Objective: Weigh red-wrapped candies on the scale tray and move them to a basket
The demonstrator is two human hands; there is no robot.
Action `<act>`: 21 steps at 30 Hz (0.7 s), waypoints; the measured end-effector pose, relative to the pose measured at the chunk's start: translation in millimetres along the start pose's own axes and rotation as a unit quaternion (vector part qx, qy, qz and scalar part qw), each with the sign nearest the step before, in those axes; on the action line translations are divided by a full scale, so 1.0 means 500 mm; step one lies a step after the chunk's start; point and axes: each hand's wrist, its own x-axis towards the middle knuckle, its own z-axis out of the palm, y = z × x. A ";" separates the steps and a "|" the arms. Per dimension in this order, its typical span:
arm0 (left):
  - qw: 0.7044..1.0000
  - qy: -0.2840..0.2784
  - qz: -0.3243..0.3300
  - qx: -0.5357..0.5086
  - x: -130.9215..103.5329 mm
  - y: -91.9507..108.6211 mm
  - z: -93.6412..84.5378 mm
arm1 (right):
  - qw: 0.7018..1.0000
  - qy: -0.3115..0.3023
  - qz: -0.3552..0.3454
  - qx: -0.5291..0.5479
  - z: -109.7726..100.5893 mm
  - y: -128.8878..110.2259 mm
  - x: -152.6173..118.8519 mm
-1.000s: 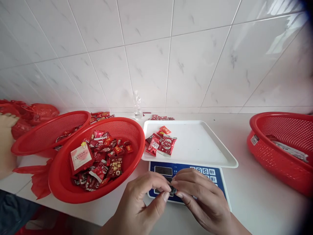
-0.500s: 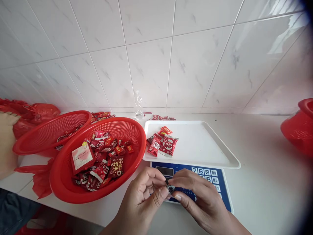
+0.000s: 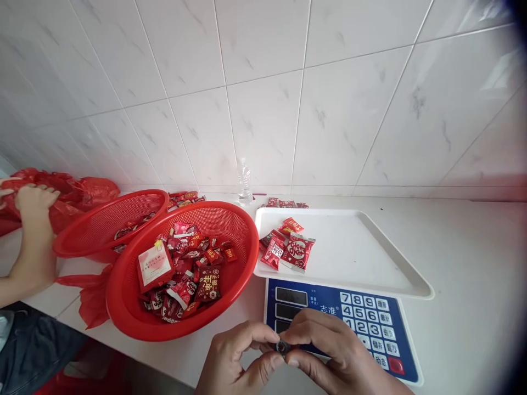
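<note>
Between the fingertips of both hands is a small dark round piece [image 3: 281,346] with a ring-like face; its kind is too small to tell. My left hand [image 3: 242,356] pinches it from one side and my right hand [image 3: 325,351] from the other. Both are over the near edge of a blue-and-white weighing scale [image 3: 325,292], partly covering its keys and displays. On the scale's white tray [image 3: 354,252], several red candy packets [image 3: 298,251] lie at the left end. A red plastic basket [image 3: 247,241] full of wrapped sweets and a pink-white box [image 3: 155,265] stands left of my hands.
Another red basket [image 3: 82,236] stands behind at the left, near red plastic bags [image 3: 94,192] that a co-worker's hand [image 3: 37,197] touches. A clear bottle [image 3: 244,184] stands by the tiled wall [image 3: 263,120]. More packets [image 3: 284,203] lie behind the tray.
My view has shifted, showing more of the scale's keypad and dropping the red basket at far right. My hands are lower, still pinching the small piece. A co-worker's arm now reaches the red bags.
</note>
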 end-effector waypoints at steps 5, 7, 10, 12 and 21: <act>0.994 -0.047 0.030 0.097 -0.013 -0.032 -0.025 | 1.000 -0.008 -0.006 -0.018 -0.003 -0.002 -0.001; 0.986 -0.093 0.027 0.139 -0.014 -0.047 -0.032 | 0.999 0.037 -0.012 -0.023 -0.012 0.004 -0.007; 0.967 -0.141 0.023 0.213 -0.019 -0.069 -0.027 | 0.987 0.159 0.006 -0.035 -0.028 0.015 -0.015; 0.951 -0.168 0.029 0.259 -0.024 -0.081 -0.016 | 0.971 0.234 0.028 -0.043 -0.036 0.021 -0.017; 0.945 -0.125 -0.024 0.303 -0.020 -0.082 0.025 | 0.946 0.311 0.049 -0.075 -0.040 0.039 -0.026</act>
